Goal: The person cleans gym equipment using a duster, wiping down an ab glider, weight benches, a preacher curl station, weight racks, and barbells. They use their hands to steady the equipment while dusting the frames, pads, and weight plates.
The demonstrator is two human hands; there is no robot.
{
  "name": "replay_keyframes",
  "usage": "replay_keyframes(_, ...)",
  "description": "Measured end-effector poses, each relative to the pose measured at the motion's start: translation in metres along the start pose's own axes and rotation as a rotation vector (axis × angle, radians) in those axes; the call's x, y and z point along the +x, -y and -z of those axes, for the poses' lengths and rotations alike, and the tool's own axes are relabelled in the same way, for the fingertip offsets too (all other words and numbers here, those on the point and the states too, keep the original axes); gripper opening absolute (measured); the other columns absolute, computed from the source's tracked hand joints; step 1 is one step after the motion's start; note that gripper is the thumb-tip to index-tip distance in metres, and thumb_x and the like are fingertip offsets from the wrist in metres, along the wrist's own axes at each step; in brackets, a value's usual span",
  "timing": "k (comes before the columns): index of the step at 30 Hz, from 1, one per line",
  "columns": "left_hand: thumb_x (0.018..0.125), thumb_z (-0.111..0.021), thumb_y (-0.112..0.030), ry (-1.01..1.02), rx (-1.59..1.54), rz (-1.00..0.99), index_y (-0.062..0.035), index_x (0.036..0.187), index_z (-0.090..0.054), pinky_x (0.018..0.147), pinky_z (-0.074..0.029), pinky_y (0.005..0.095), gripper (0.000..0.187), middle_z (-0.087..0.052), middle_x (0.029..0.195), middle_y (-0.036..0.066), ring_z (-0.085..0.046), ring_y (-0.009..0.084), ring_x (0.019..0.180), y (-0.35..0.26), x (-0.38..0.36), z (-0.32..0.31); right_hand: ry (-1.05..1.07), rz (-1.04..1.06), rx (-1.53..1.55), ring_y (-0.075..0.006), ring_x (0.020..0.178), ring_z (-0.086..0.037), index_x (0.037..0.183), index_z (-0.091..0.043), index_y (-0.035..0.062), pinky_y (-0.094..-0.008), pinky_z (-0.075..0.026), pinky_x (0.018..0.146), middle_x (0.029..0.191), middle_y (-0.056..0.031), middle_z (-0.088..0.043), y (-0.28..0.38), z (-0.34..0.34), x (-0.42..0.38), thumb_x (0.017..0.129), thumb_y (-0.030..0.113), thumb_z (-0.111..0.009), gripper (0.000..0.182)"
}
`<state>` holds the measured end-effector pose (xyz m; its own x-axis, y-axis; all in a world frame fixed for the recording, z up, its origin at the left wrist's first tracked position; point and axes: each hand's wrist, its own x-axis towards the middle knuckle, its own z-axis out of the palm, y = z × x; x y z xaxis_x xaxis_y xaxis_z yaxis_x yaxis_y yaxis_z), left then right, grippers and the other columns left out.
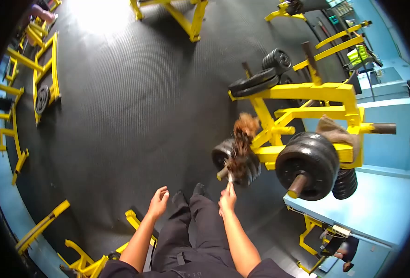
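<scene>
My right hand [227, 200] is closed around the pale handle of a brown feathery duster [243, 134]. The duster's fluffy part is blurred and extends up and away from the hand, over black weight plates [250, 169] on the near left end of a yellow rack [306, 92]. Whether it touches the plates cannot be made out. My left hand [158, 202] hangs in front of my legs with its fingers apart and holds nothing.
Thick black plates [306, 166] on a protruding bar and a brown cloth [337, 134] are on the rack at the right. Yellow frames [52, 69] line the left side. A person [344, 252] is at the lower right.
</scene>
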<state>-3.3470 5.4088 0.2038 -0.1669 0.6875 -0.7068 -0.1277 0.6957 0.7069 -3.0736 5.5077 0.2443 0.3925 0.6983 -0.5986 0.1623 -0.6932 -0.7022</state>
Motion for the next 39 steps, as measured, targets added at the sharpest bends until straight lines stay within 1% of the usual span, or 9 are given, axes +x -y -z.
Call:
replay_keyframes(1,0.099,-0.056,-0.024,-0.010,-0.018,-0.008,-0.0056,0.136,-0.049,0.101,-0.045,0.0355,0.042,-0.061,0.128,0.016,-0.058,0.0239,0.119,-0.014,0.000,0.002,-0.094,0.132,-0.168,-0.0126,0.059,-0.049,0.146,-0.044,0.0119,-0.0283,-0.047,0.054,0.079,-0.0025,-0.052,-0.021,0.016,0.006,0.098,0.006,-0.045,0.049)
replay_keyframes(2,0.099,-0.057,-0.025,-0.001,-0.031,-0.014,-0.0051,0.136,-0.049,0.100,-0.045,0.0356,0.043,-0.061,0.125,0.015,-0.058,0.0230,0.116,-0.013,-0.007,0.000,-0.178,0.233,-0.492,-0.0266,0.080,-0.064,0.143,-0.045,0.0063,-0.0372,-0.053,0.073,0.090,-0.0130,-0.064,-0.046,0.031,0.013,0.095,0.006,-0.046,0.048)
replay_keyframes(4,0.098,-0.059,-0.025,0.026,0.000,-0.057,-0.0041,0.135,-0.050,0.098,-0.046,0.0351,0.043,-0.063,0.120,0.012,-0.059,0.0208,0.111,-0.062,0.002,0.007,0.010,0.151,-0.740,-0.0422,0.106,-0.061,0.137,-0.052,0.0075,-0.0460,-0.051,0.088,0.114,-0.0281,-0.063,0.022,0.050,-0.010,0.091,0.008,-0.046,0.047)
replay_keyframes(11,0.098,-0.059,-0.024,0.061,0.069,-0.032,-0.0037,0.134,-0.051,0.086,-0.049,0.0296,0.042,-0.064,0.113,0.007,-0.060,0.0127,0.093,-0.190,0.060,0.036,-0.068,0.300,-0.488,-0.0386,0.107,-0.063,0.127,-0.062,0.0088,-0.0441,-0.051,0.091,0.113,-0.0238,-0.065,0.091,-0.020,0.069,0.092,0.014,-0.049,0.037)
replay_keyframes(14,0.097,-0.059,-0.022,-0.015,0.097,-0.029,-0.0038,0.134,-0.052,0.084,-0.049,0.0287,0.041,-0.065,0.112,0.007,-0.061,0.0125,0.088,-0.247,0.100,0.063,-0.179,0.165,-0.475,-0.0415,0.102,-0.063,0.125,-0.062,0.0078,-0.0469,-0.052,0.088,0.109,-0.0249,-0.066,0.156,-0.057,0.115,0.091,0.014,-0.051,0.036)
replay_keyframes(20,0.098,-0.059,-0.022,-0.076,0.054,-0.076,-0.0044,0.134,-0.050,0.084,-0.050,0.0288,0.041,-0.063,0.115,0.008,-0.061,0.0141,0.093,-0.371,0.166,0.096,-0.292,0.159,-0.427,-0.0431,0.095,-0.065,0.126,-0.062,0.0081,-0.0494,-0.052,0.083,0.102,-0.0263,-0.067,0.259,-0.069,0.139,0.091,0.015,-0.052,0.037)
replay_keyframes(29,0.099,-0.055,-0.030,0.258,0.345,-0.078,-0.0101,0.139,-0.046,0.078,-0.048,0.0316,0.046,-0.063,0.122,0.005,-0.064,0.0173,0.096,-0.448,0.301,0.087,-0.485,0.114,-0.345,-0.0446,0.098,-0.063,0.128,-0.057,0.0015,-0.0475,-0.052,0.084,0.104,-0.0295,-0.065,0.312,-0.083,0.203,0.093,0.009,-0.051,0.036)
replay_keyframes(31,0.098,-0.059,-0.021,0.344,0.371,-0.046,-0.0025,0.134,-0.050,0.083,-0.050,0.0268,0.041,-0.063,0.112,0.008,-0.059,0.0134,0.099,-0.492,0.324,0.070,-0.532,0.004,-0.348,-0.0453,0.098,-0.062,0.128,-0.057,0.0011,-0.0483,-0.051,0.085,0.104,-0.0303,-0.065,0.325,-0.095,0.202,0.093,0.010,-0.050,0.037)
replay_keyframes(39,0.098,-0.059,-0.026,0.617,0.603,-0.166,-0.0040,0.136,-0.050,0.087,-0.047,0.0293,0.045,-0.062,0.106,0.005,-0.058,0.0130,0.094,-0.627,0.434,0.022,-0.599,-0.326,-0.273,-0.0444,0.096,-0.064,0.121,-0.064,0.0058,-0.0492,-0.053,0.082,0.102,-0.0252,-0.067,0.300,-0.177,0.096,0.090,0.014,-0.052,0.034)
